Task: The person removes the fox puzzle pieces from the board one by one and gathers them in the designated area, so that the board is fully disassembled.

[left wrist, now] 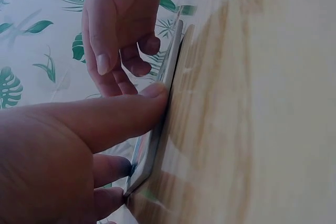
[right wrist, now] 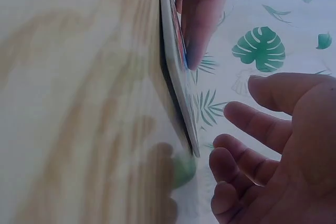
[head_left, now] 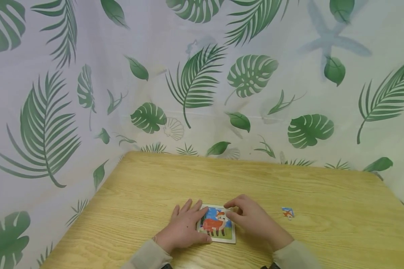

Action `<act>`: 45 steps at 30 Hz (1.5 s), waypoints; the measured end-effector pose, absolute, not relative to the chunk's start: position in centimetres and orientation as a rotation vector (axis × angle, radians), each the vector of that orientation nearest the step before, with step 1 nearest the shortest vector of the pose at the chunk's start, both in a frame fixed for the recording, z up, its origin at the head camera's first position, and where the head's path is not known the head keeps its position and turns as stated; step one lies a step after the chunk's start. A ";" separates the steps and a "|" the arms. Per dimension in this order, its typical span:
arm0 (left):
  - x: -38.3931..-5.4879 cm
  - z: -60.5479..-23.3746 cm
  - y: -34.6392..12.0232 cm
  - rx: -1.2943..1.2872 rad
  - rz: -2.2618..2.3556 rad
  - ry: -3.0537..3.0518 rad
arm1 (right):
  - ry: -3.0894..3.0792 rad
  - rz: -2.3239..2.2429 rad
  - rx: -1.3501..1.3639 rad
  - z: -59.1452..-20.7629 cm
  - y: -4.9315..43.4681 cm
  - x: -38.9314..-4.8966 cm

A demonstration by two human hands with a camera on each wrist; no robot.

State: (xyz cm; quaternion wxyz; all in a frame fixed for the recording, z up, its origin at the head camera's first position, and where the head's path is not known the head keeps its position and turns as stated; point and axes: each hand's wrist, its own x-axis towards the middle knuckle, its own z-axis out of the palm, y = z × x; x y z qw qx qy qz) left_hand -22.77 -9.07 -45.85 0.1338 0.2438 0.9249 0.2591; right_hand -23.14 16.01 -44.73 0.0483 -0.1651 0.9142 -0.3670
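Observation:
A small square picture board (head_left: 217, 225) with a pale rim and a red fox lies on the wooden table (head_left: 148, 186). My left hand (head_left: 185, 226) spreads over its left side, the thumb pressing the near edge and the index fingertip resting near the far edge. Over the board's far right corner is my right hand (head_left: 252, 218), with thumb and index finger bent and parted. In the right wrist view its fingers (right wrist: 252, 116) stand apart from the board, loosely curled, and hold nothing. Off to the right lies a small puzzle piece (head_left: 287, 213) with a fox's face.
A white cloth (head_left: 202, 93) printed with green leaves hangs behind the table and along its left side. The table's far edge (head_left: 222, 158) meets the cloth.

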 end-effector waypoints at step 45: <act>-22.9 -46.2 -9.2 0.701 0.728 2.701 | 3.012 -0.877 -0.313 -46.8 11.4 -24.3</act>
